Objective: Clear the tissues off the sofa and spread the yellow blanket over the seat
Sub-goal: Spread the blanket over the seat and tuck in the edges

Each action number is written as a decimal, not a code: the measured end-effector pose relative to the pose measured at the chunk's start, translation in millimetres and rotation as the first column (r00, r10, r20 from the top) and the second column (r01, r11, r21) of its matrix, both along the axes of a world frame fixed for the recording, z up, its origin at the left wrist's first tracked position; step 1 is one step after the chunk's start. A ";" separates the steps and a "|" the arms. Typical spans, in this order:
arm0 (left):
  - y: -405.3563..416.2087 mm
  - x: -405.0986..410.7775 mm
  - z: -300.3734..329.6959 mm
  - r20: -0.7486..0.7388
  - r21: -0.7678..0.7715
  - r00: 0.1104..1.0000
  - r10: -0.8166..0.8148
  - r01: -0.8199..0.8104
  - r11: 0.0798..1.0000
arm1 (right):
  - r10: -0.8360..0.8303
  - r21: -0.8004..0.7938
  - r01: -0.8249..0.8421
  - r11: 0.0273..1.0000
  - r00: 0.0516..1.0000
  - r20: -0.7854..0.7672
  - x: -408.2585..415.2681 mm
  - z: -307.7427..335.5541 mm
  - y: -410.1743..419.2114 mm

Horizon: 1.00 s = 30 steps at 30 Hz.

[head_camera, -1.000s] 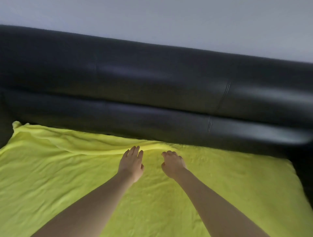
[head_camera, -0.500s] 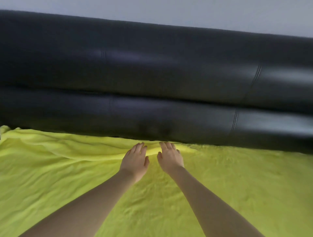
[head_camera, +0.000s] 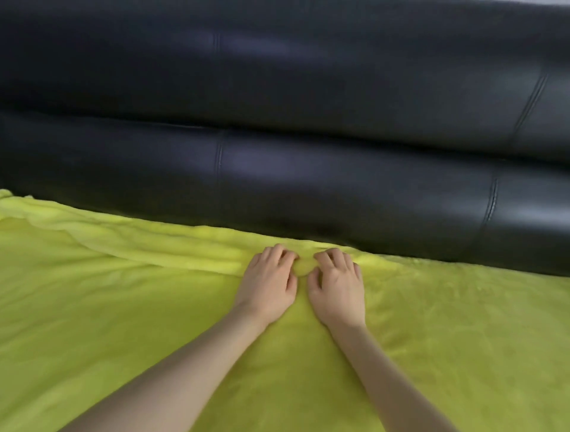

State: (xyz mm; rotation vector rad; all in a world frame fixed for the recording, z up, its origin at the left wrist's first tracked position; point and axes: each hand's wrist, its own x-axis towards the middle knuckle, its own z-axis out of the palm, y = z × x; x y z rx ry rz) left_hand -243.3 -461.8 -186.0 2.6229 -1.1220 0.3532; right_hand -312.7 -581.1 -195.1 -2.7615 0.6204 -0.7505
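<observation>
The yellow blanket (head_camera: 447, 323) lies spread across the sofa seat and fills the lower half of the view. A long fold runs along its far edge, at the foot of the black backrest (head_camera: 277, 185). My left hand (head_camera: 267, 285) and my right hand (head_camera: 336, 291) lie side by side, palms down, on that fold near the middle. The fingers of both hands are curled and dig into the fabric, and a small bump of blanket is bunched between them. No tissues are in view.
The black leather backrest, with two padded rolls and vertical seams, rises right behind the hands. A strip of pale wall (head_camera: 555, 2) shows at the top right corner. On the left, the blanket fold (head_camera: 77, 225) is loose and wrinkled.
Both hands slid forward to the blanket's far fold and came closer together. Their fingers went from flat to curled into the fabric. The view moved nearer to the backrest.
</observation>
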 end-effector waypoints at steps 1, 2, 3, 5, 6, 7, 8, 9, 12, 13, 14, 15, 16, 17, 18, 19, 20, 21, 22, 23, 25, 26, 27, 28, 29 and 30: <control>-0.9 -0.2 -2.8 0.016 -0.009 1.000 0.003 -0.003 1.000 | -0.008 -0.007 0.008 1.000 1.000 0.014 0.4 -1.3 -0.4; -1.8 0.4 -3.6 0.021 -0.015 1.000 0.005 -0.004 1.000 | -0.016 -0.002 0.016 1.000 1.000 0.012 1.1 -1.8 -1.1; -2.8 1.8 -3.6 0.028 -0.019 1.000 0.009 -0.008 1.000 | -0.024 0.003 0.024 1.000 1.000 0.014 1.5 -2.0 -1.5; -3.5 4.2 -5.6 0.033 -0.025 0.999 0.021 -0.020 0.999 | -0.040 0.023 0.040 0.999 0.999 0.009 1.5 -3.2 -3.0; -4.5 5.1 -6.0 0.033 -0.013 0.999 0.024 -0.023 1.000 | -0.053 0.028 0.053 0.998 0.999 0.003 2.2 -3.6 -4.3; -5.5 5.1 -6.4 0.034 0.004 0.999 0.027 -0.027 1.000 | -0.059 0.028 0.059 0.998 0.998 -0.005 2.8 -3.5 -5.3; -5.5 4.6 -7.3 0.037 0.023 0.999 0.032 -0.033 0.999 | -0.058 0.026 0.059 0.998 0.998 -0.018 2.4 -3.1 -5.0; -5.7 5.2 -7.2 0.036 0.036 0.999 0.037 -0.038 0.999 | -0.060 0.026 0.061 0.998 0.998 -0.033 3.0 -2.4 -4.7; -5.3 3.8 -4.2 0.038 0.072 0.999 0.035 -0.038 0.997 | -0.091 0.004 0.092 0.996 0.992 -0.084 1.2 -0.4 -4.5; -5.0 3.3 -2.3 0.037 0.088 0.999 0.026 -0.029 0.996 | -0.102 -0.005 0.102 0.995 0.991 -0.091 0.5 1.2 -3.4; -4.6 2.8 -0.7 0.031 0.103 0.999 0.015 -0.018 0.995 | -0.109 -0.013 0.108 0.994 0.990 -0.089 0.3 2.2 -2.1; -4.2 2.2 1.0 0.025 0.120 1.000 0.002 -0.005 0.993 | -0.111 -0.022 0.110 0.994 0.991 -0.080 -0.3 3.6 -0.9; -4.6 1.8 2.7 0.022 0.138 1.000 -0.013 0.010 0.990 | -0.106 -0.028 0.105 0.994 0.992 -0.069 -0.7 3.9 -0.6; -5.5 1.9 3.4 0.017 0.153 0.999 -0.027 0.024 0.988 | -0.095 -0.031 0.094 0.995 0.993 -0.068 -0.9 3.5 -0.5; -7.0 2.0 3.7 0.006 0.164 0.999 -0.034 0.033 0.986 | -0.078 -0.028 0.077 0.997 0.994 -0.073 -1.4 3.2 -0.9; -8.1 2.7 4.5 -0.010 0.170 0.999 -0.033 0.034 0.985 | -0.060 -0.017 0.059 0.998 0.995 -0.083 -1.1 3.3 -1.5; -8.9 3.2 4.6 -0.029 0.177 0.999 -0.025 0.030 0.984 | -0.044 -0.005 0.043 0.999 0.995 -0.094 -1.4 3.4 -1.6; -9.4 4.5 5.5 -0.051 0.185 0.999 -0.013 0.022 0.982 | -0.031 0.004 0.031 0.999 0.994 -0.105 -0.5 4.7 -1.3; -9.9 5.6 6.5 -0.082 0.200 0.997 -0.004 0.020 0.980 | -0.023 0.013 0.025 1.000 0.993 -0.119 0.0 5.4 -1.1; -10.0 6.3 7.5 -0.114 0.220 0.993 0.005 0.021 0.975 | -0.022 0.021 0.025 0.999 0.990 -0.137 0.2 6.5 -0.9; -10.7 7.4 9.3 -0.156 0.257 0.988 0.019 0.022 0.966 | -0.035 0.024 0.041 0.999 0.981 -0.189 0.0 7.6 -1.1; -11.6 8.5 10.9 -0.174 0.272 0.984 0.029 0.019 0.962 | -0.040 0.024 0.046 0.999 0.975 -0.218 -0.2 8.8 -1.7; -12.8 9.7 12.9 -0.192 0.287 0.980 0.044 0.013 0.958 | -0.040 0.025 0.047 0.999 0.969 -0.243 0.0 9.5 -2.3; -15.3 11.6 16.1 -0.209 0.303 0.976 0.061 0.005 0.953 | -0.036 0.022 0.043 0.999 0.965 -0.260 0.4 10.9 -3.2; -18.0 13.4 19.3 -0.223 0.323 0.972 0.080 -0.004 0.946 | -0.030 0.017 0.036 0.999 0.962 -0.273 1.1 11.5 -3.5; -21.9 14.8 22.8 -0.233 0.344 0.967 0.097 -0.012 0.939 | -0.025 0.008 0.028 1.000 0.959 -0.283 1.4 12.7 -3.7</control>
